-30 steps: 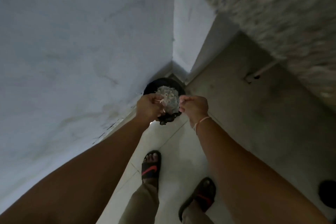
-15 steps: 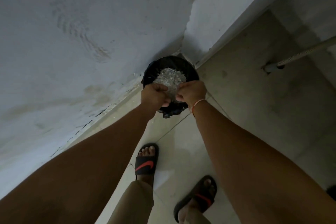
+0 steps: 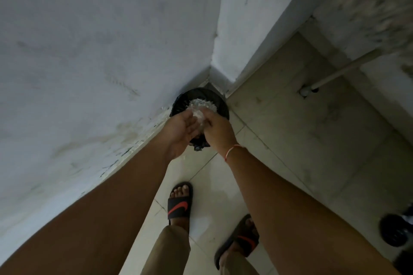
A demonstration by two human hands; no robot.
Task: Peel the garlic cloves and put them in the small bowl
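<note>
Pale tile floor, white wall corner, black bin.

No readable text or numbers; only a red swoosh logo on each black slide, no brand name spelled.

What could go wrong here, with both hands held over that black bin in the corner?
The left hand lies open and tilted, and the right hand brushes pale peelings off it. Light flakes could drift past the bin onto the floor. One scrap seems to lie there already. Loose flakes might also land near the sandals.
</note>
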